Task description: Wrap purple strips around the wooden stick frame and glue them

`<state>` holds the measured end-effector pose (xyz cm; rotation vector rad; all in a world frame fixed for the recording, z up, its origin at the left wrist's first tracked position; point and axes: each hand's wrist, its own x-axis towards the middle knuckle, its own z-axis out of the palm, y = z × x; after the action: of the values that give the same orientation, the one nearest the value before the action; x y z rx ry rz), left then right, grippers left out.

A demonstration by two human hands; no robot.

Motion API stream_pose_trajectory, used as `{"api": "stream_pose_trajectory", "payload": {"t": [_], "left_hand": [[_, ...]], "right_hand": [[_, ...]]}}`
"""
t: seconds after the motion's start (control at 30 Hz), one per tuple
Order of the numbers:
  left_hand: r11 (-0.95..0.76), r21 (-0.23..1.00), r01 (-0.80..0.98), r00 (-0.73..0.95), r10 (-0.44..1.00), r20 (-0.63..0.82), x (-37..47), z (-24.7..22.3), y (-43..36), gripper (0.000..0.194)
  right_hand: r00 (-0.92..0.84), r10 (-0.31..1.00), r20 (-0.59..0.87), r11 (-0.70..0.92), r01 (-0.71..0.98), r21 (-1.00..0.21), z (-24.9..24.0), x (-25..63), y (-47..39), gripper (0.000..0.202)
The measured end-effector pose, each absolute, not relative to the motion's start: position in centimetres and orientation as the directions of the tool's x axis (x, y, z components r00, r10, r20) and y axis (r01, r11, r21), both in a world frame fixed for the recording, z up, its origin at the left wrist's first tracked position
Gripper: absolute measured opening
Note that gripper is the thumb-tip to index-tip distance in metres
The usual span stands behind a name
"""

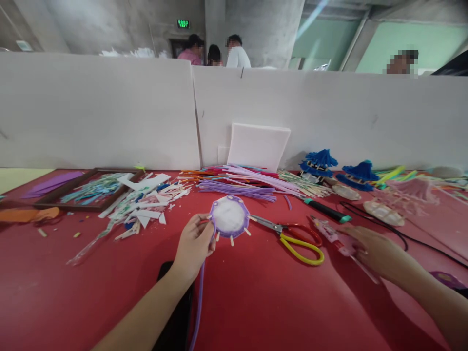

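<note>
1. Your red tabletop [248, 302] runs back to a white partition [109, 112]; people [238, 56] and a green exit sign [183, 23] show beyond.
2. At left, a brown frame [73, 206] encloses blue-green strips [93, 189].
3. Centrally, your left hand [195, 239] pinches the left rim of a purple-edged white disc [229, 217].
4. Your right hand [376, 248] grips a pink glue gun [333, 236].
5. Scissors [302, 249] lie between disc and gun; red surface spans the room between your forearms.
</note>
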<state>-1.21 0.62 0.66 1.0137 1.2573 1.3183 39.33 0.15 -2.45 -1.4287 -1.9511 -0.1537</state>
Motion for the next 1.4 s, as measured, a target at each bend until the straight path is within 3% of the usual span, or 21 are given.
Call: {"api": "stream_pose_trajectory", "payload": {"t": [0.1, 0.2, 0.33, 0.4, 0.53, 0.73, 1.0, 1.4], "left_hand": [[0.026, 0.999, -0.041, -0.123, 0.992, -0.031, -1.1, 0.9, 0.3, 0.019], [-0.013, 1.000, 0.025, -0.112, 0.994, 0.015, -1.0, 1.2, 0.1, 0.021], [-0.046, 0.987, 0.153, -0.104, 0.993, 0.062, -1.1, 1.4, -0.1, 0.024], [-0.058, 0.980, 0.193, -0.112, 0.990, 0.081, -1.2, 1.4, 0.0, 0.024], [-0.052, 0.971, 0.235, -0.147, 0.985, 0.088, -1.5, 1.1, 0.2, 0.023], [-0.114, 0.927, 0.356, -0.114, 0.980, 0.165, -1.6, 0.9, -0.1, 0.028], [-0.152, 0.904, 0.398, -0.110, 0.971, 0.212, -1.2, 1.1, -0.7, 0.026], [-0.188, 0.914, 0.361, -0.095, 0.967, 0.236, -1.0, 0.9, -0.7, 0.028]], "right_hand": [[-0.252, 0.777, 0.577, 0.451, 0.863, -0.230, -1.5, 38.1, -0.2, 0.021], [-0.231, 0.702, 0.674, 0.479, 0.853, -0.207, 2.1, 34.4, -0.7, 0.032], [-0.422, 0.542, 0.727, 0.756, 0.622, -0.203, 7.4, 27.4, -0.8, 0.028], [-0.477, 0.492, 0.728, 0.812, 0.552, -0.187, 8.3, 24.4, -0.4, 0.022], [-0.471, 0.485, 0.737, 0.829, 0.516, -0.216, 6.2, 21.2, 1.0, 0.016], [-0.459, 0.463, 0.758, 0.821, 0.545, -0.172, 1.8, 20.9, 0.9, 0.029], [-0.487, 0.455, 0.746, 0.780, 0.621, -0.071, 1.9, 20.4, 0.0, 0.017], [-0.472, 0.455, 0.755, 0.765, 0.641, -0.059, 1.1, 19.8, 0.1, 0.017]]}}
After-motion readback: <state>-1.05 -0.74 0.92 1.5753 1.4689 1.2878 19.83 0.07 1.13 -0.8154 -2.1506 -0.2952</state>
